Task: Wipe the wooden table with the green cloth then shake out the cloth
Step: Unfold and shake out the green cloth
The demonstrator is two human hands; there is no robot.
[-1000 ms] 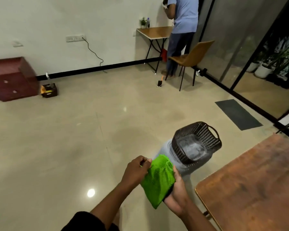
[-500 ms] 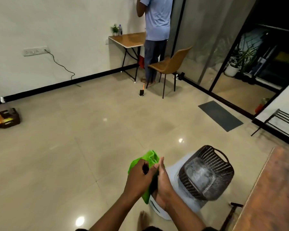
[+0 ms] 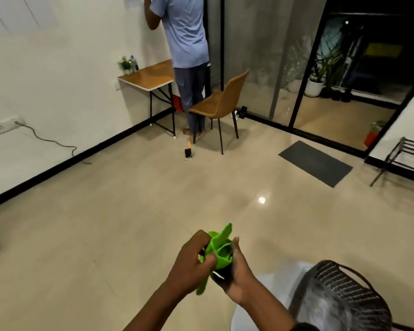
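The green cloth is bunched up between both my hands, low in the middle of the view, over the tiled floor. My left hand grips its left side and my right hand holds it from the right and below. A strip of cloth hangs down under my left hand and a corner sticks up above my fingers. The dark wooden table I stood at is out of view.
A dark woven basket sits on a white stool at the lower right. Far ahead a person in a blue shirt stands by a small wooden desk and a tan chair. A grey mat lies right.
The view has swung up and left, so the dark wooden table has left the frame. The cloth went from a flat fold in my hands to a crumpled bunch.
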